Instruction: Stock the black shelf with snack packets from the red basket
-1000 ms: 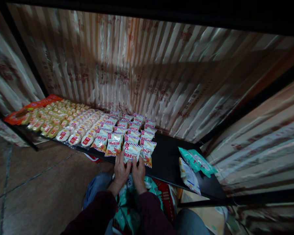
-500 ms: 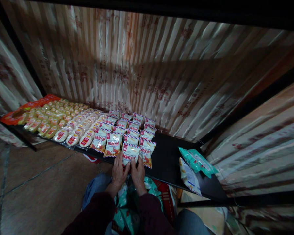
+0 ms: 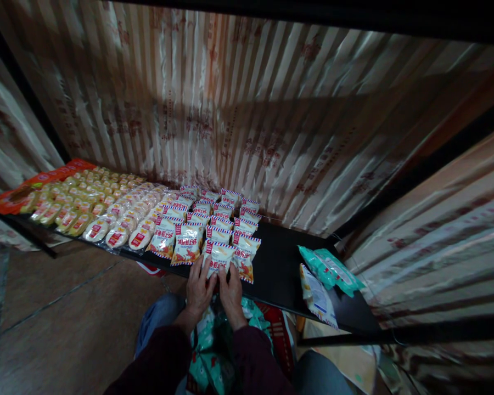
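A small white snack bag (image 3: 219, 252) with red print and a striped top edge lies at the front of overlapping rows of like bags. My left hand (image 3: 199, 289) grips its near left side, the fingers on top of it. At its near right side, my right hand (image 3: 231, 292) holds the same bag. Just left of it is another snack bag (image 3: 187, 244), and one more snack bag (image 3: 246, 255) touches its right side. The thumbs are close together at the bag's bottom edge.
The bags stand on a black shelf (image 3: 278, 263). Wrapped white cakes (image 3: 139, 236), yellow-wrapped pieces (image 3: 68, 219) and an orange packet (image 3: 28, 184) fill its left. Green packets (image 3: 331, 271) and a loose snack bag (image 3: 318, 296) lie at right. More green packets (image 3: 208, 365) sit between my knees.
The view has shifted slightly, so the shelf's left part sits further left. Both hands keep hold of the front snack bag, which now leans a little flatter.
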Demonstrator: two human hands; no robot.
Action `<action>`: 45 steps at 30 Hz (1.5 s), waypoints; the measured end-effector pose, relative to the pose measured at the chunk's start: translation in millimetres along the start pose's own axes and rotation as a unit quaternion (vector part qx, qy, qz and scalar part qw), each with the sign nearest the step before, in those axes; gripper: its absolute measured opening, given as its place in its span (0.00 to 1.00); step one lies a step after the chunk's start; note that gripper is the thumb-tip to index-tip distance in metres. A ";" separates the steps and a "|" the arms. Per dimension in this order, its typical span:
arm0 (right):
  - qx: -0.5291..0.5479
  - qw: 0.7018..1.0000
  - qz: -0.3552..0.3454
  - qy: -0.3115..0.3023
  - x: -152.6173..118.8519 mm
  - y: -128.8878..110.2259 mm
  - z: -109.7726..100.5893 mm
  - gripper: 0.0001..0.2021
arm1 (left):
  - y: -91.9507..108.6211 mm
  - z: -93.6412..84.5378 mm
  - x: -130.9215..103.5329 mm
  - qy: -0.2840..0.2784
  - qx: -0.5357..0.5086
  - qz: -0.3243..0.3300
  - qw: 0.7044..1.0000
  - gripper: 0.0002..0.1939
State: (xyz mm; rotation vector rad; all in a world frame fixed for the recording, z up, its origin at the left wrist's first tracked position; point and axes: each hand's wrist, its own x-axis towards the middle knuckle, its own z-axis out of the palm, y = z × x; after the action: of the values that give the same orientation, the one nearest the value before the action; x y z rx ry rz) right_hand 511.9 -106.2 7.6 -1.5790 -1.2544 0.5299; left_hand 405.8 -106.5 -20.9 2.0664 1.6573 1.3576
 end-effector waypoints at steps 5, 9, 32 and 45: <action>-0.017 1.000 0.024 0.001 -1.2 0.2 2.2 0.28 | 0.8 1.6 1.3 0.001 0.006 -0.001 1.000 0.23; -0.010 1.000 0.020 -0.007 -3.3 -1.7 2.5 0.31 | 3.0 3.4 2.8 0.013 0.006 0.002 1.000 0.23; -0.015 1.000 -0.010 0.009 5.0 -1.2 3.5 0.26 | 11.5 5.4 18.1 0.066 0.015 0.042 0.997 0.25; -0.055 0.996 -0.062 0.016 13.0 10.7 12.6 0.25 | 1.8 24.4 23.3 0.058 0.035 0.026 0.997 0.24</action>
State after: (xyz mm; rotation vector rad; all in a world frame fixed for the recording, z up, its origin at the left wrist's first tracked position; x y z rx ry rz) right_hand 511.3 -88.6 -3.9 -1.5816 -1.3664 0.3623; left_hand 424.0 -78.1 -21.3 2.1205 1.7323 1.4817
